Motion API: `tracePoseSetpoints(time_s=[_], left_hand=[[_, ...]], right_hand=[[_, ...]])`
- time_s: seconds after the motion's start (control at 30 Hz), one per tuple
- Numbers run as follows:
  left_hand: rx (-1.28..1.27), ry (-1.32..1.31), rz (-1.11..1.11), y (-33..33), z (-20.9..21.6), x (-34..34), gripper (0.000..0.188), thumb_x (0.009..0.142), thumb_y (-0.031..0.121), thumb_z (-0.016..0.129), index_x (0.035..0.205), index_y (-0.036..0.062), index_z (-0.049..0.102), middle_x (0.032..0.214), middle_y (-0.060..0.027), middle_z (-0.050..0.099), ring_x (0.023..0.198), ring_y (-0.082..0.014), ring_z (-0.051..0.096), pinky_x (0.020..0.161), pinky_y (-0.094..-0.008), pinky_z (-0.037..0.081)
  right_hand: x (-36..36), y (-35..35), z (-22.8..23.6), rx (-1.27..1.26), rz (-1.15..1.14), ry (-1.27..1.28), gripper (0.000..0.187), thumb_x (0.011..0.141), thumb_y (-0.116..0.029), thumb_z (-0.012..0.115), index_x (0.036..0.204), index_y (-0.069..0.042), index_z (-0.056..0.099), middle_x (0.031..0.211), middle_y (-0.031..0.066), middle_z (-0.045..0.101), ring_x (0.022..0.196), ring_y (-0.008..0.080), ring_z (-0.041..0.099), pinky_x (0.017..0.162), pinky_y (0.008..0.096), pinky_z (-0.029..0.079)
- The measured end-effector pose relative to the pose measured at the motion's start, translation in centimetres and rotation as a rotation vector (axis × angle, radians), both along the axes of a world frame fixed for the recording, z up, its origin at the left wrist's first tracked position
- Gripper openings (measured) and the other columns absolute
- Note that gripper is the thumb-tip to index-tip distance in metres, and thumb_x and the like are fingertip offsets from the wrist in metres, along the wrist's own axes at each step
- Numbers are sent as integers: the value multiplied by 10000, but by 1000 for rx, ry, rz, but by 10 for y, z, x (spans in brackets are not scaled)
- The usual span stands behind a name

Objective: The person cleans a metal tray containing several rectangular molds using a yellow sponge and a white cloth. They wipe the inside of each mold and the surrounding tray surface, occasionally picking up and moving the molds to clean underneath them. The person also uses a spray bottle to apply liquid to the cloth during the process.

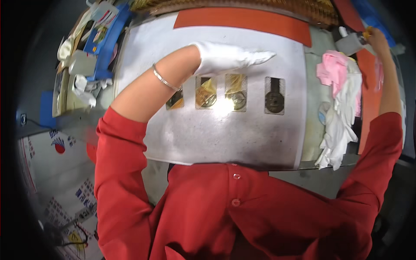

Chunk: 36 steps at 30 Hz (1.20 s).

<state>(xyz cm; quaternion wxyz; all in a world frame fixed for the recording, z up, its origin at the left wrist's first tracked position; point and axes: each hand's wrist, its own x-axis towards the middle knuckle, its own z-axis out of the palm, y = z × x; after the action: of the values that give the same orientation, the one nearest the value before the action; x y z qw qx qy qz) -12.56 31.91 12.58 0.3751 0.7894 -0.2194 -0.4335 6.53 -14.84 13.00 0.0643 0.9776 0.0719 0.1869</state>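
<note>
My left hand [232, 58], in a white glove, reaches across the white work surface [216, 138] with its fingers stretched out flat together. I see nothing held in it. Just below the hand lie several small rectangular metal plates with round motifs. Two shiny gold plates [236, 86] [206, 97] sit side by side, a dark plate [274, 100] lies apart to the right, and my wrist partly covers another plate [175, 102]. At the far right, my bare right hand [377, 38] is closed round the yellow top of a translucent bottle [349, 44].
White cloth gloves [338, 130] and a pink cloth [333, 69] lie on the right. A blue tray [104, 56] with a white container [83, 63] stands at the left. An orange-red strip [242, 21] and a row of golden pieces [242, 8] run along the back.
</note>
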Motion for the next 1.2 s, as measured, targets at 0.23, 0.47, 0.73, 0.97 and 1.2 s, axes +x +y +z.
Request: tracePoseSetpoints(time_s=[0.23,0.47,0.73,0.97,1.2], left_hand=[[-40,0,104,-1,-40,14,895,787,628,457,1391,33,170,1450,-163,144,1346,-285,132,1086,-400,148],[149,-299,107,1,-28,-12,870,683,527,667,1321,43,329,1310,-191,390,1232,-297,361,1017,-383,295],[603,-955,-52,29,-61,-53,853,615,549,678,1251,41,422,1327,-159,363,1273,-324,258,1035,-498,180],[514,-1125,27,33,-87,-59,820,617,584,651,1234,79,462,1330,-142,369,1282,-312,251,1026,-517,157],[416,-1189,95,39,-91,-61,834,654,613,592,1259,64,427,1343,-150,360,1256,-323,295,1023,-521,166]], right_hand=[[22,-3,2,84,18,202,200,773,-170,552,928,-52,599,808,162,610,744,296,596,666,365,445],[-68,63,25,-48,-33,-47,326,836,-318,542,1045,-72,584,926,140,630,818,296,610,715,339,458],[-234,271,-52,644,470,559,272,762,-245,630,907,-15,616,815,181,628,750,332,602,683,374,462],[-225,310,-99,547,472,466,170,789,-198,572,850,-49,628,774,149,628,711,329,595,634,408,458],[-225,315,-108,486,516,448,151,775,-182,582,841,-59,639,775,147,626,706,329,593,641,408,461]])
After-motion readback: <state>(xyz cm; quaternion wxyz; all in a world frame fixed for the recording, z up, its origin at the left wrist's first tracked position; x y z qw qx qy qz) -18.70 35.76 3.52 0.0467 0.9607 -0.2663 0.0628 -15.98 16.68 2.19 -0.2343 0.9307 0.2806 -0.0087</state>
